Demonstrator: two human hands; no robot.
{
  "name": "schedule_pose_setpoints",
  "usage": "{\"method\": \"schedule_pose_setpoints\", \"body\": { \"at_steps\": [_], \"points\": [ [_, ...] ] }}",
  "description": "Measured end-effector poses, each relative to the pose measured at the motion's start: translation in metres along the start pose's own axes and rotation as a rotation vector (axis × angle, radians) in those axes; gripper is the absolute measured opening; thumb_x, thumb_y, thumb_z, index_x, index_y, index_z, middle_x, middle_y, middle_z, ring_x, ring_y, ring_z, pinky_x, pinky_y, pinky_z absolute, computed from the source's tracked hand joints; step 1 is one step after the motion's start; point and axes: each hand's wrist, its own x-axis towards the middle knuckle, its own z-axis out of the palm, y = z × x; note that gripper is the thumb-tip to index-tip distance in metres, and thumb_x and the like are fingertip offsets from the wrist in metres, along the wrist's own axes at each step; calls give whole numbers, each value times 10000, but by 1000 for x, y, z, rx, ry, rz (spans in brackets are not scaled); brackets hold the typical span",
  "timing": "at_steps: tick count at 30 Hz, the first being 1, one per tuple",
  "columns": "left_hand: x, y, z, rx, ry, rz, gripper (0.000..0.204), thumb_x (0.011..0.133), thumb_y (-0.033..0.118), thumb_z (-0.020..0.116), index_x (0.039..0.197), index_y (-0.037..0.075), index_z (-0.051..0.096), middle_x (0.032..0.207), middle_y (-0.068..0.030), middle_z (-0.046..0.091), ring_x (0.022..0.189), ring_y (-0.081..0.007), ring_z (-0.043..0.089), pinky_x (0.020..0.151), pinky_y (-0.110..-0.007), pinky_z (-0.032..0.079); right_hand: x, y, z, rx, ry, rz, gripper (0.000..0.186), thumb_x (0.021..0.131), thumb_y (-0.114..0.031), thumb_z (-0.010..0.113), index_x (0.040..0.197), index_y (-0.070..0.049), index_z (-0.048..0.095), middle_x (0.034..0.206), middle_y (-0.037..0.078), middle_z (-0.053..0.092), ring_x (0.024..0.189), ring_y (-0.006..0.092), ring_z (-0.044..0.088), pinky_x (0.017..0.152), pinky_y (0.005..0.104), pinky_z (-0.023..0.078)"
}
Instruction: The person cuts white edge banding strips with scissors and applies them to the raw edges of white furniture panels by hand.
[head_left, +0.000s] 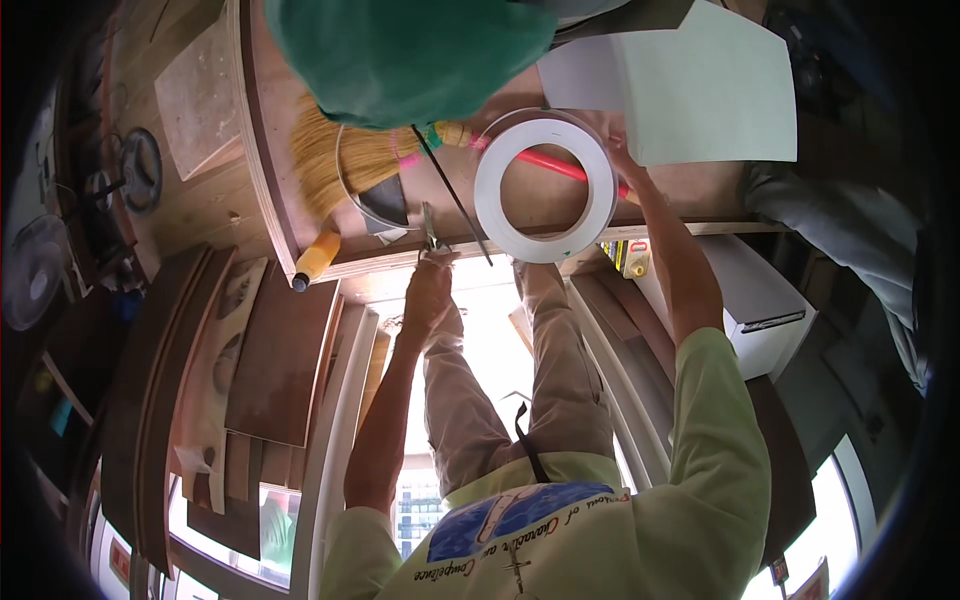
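My left hand (430, 288) is closed around the lower end of a small metal scissors-like tool (430, 232) at the workbench's near edge. Its pointed end faces away from me, over the bench. A large white ring-shaped roll (489, 195) is right of the tool. At the roll's right rim is my right hand (620, 155), between the roll and a white sheet (715, 95); its fingers are partly hidden and blurred. Behind the roll lies a straw broom (325, 155) with a red handle (552, 162). A thin dark rod (450, 190) slants between broom and tool.
A green rounded object (400, 60) covers the top middle. An orange bottle (317, 257) lies at the bench's left corner. Wood panels (280, 350) lean at the left; a white box (745, 300) stands at the right. Grey cloth (850, 235) hangs beyond it.
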Motion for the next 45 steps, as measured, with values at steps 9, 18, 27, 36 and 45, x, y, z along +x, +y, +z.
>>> {"method": "schedule_pose_setpoints", "body": {
  "at_steps": [9, 18, 27, 36, 45],
  "points": [
    [75, 76, 66, -521, -35, -118, 247, 912, 155, 527, 1119, 47, 608, 1034, -158, 647, 920, -260, 651, 793, -348, 506, -61, -86, -30, 487, -170, 135, 505, 903, -376, 555, 1220, 17, 545, 1213, 122, 569, 1056, 189, 524, 914, 325, 418],
    [136, 99, 96, -630, -128, -342, 347, 944, 261, 500, 1163, -1, 564, 1006, -144, 636, 908, -227, 644, 800, -312, 500, -101, -78, -47, 558, -120, 165, 376, 892, -313, 608, 1114, -11, 633, 996, 54, 652, 878, 137, 574, 760, 293, 467],
    [130, 158, 77, -1164, 208, -598, 380, 985, 335, 455, 1197, 20, 472, 1062, -108, 558, 863, -181, 613, 744, -303, 521, -231, -133, -96, 637, -693, 4, 323, 886, -318, 640, 1080, -61, 658, 986, 15, 649, 900, 98, 565, 795, 256, 453],
    [60, 278, -15, -859, -14, -377, 327, 1007, 244, 377, 1190, 6, 507, 797, -69, 636, 714, -134, 621, 651, -261, 490, -298, -217, -168, 743, -541, -182, 359, 956, -289, 543, 1181, -11, 577, 945, 75, 610, 902, 140, 577, 830, 297, 471],
    [124, 307, 2, -986, -259, -202, 336, 1000, 230, 406, 1220, 19, 547, 798, -71, 625, 719, -143, 630, 664, -271, 500, -170, -340, -251, 826, -243, -315, 532, 897, -331, 617, 1289, 11, 508, 960, 27, 607, 866, 103, 553, 765, 265, 452]
  ]
}}
